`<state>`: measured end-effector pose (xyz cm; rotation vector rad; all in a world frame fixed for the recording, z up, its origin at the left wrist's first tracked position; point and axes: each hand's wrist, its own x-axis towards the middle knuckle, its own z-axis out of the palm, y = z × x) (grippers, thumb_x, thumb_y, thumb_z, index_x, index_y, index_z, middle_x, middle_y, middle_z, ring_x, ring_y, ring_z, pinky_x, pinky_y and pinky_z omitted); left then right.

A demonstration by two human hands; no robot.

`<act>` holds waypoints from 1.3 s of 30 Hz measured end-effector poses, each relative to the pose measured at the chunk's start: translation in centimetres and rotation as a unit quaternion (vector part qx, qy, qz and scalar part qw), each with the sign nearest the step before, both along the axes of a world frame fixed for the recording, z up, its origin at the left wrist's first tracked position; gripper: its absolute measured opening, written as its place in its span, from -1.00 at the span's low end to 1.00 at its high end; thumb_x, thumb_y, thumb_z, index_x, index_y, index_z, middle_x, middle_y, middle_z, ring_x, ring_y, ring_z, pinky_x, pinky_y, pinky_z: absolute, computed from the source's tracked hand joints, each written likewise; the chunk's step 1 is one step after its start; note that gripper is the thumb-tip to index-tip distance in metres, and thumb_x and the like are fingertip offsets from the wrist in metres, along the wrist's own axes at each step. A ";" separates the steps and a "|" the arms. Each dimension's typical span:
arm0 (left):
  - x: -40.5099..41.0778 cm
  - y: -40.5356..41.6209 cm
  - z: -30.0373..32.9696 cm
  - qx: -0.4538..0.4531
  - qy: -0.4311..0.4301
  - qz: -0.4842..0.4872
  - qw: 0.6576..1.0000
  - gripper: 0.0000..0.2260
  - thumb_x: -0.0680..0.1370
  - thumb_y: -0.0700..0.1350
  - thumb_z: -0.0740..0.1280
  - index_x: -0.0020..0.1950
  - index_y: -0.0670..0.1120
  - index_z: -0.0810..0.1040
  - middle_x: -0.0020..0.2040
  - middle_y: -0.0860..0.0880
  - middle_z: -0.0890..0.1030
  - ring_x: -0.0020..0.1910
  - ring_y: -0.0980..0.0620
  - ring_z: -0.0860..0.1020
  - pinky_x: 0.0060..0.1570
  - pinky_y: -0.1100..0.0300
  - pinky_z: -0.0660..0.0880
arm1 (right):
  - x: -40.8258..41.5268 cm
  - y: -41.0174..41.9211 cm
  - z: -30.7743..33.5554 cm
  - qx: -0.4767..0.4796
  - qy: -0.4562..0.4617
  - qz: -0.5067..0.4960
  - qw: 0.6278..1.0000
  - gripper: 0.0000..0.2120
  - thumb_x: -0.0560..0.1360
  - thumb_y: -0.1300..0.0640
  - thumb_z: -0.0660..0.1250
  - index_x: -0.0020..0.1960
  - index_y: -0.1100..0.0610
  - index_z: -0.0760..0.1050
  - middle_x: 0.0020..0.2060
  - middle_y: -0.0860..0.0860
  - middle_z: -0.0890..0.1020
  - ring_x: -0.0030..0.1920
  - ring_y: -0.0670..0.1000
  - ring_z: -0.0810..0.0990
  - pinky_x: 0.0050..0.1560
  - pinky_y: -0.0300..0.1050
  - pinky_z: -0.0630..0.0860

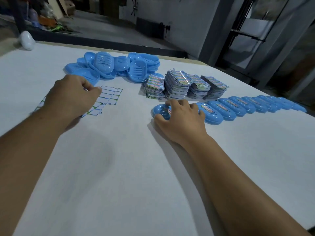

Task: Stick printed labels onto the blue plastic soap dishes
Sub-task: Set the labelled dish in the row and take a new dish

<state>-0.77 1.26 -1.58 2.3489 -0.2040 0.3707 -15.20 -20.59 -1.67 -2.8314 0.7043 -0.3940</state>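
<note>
A heap of blue soap dishes (112, 65) lies at the back of the white table. Stacks of printed labels (184, 85) stand to its right. A sheet of white backing paper (109, 96) lies flat at the left; my left hand (71, 96) rests over it, thumb and fingers pinching at the sheet's edge. My right hand (180, 118) grips a labelled blue soap dish (160, 111) at the near end of a row of labelled dishes (247, 105) running to the right.
The white table (119, 167) stretches wide toward me. A white plastic object (27, 40) lies at the far left corner. Beyond the far edge are a dark floor, clutter and a metal door frame at the right.
</note>
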 end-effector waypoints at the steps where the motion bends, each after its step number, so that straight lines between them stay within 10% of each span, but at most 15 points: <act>1: 0.0 0.0 -0.1 0.001 0.001 0.000 1.000 -0.76 0.50 0.15 0.40 -0.17 -0.01 0.58 -0.24 0.04 0.62 -0.14 -0.07 0.57 -0.09 0.06 0.47 | 0.0 -0.3 0.0 0.002 0.002 -0.003 1.000 -0.51 0.53 -0.26 0.20 0.40 -0.09 0.41 0.37 0.02 0.46 0.40 0.19 0.33 0.47 0.30 0.17; 27: 0.9 0.8 -0.7 0.012 0.005 0.027 1.000 -0.83 0.49 0.08 0.35 -0.21 0.02 0.55 -0.20 0.04 0.64 -0.16 -0.06 0.60 -0.11 0.11 0.54 | 13.2 5.8 0.9 0.054 -0.026 0.180 0.982 -0.59 0.56 -0.03 0.31 0.39 -0.01 0.47 0.30 0.08 0.52 0.29 0.17 0.48 0.20 0.08 0.48; 39: 5.9 0.6 -0.2 0.249 -0.017 0.030 0.968 -0.71 0.60 -0.02 0.25 0.32 0.10 0.53 0.40 -0.07 0.41 0.33 -0.16 0.36 0.27 -0.04 0.32 | 13.1 5.5 -0.7 0.089 -0.094 0.204 0.970 -0.62 0.56 -0.13 0.31 0.34 -0.05 0.52 0.29 0.05 0.54 0.32 0.15 0.47 0.32 0.08 0.43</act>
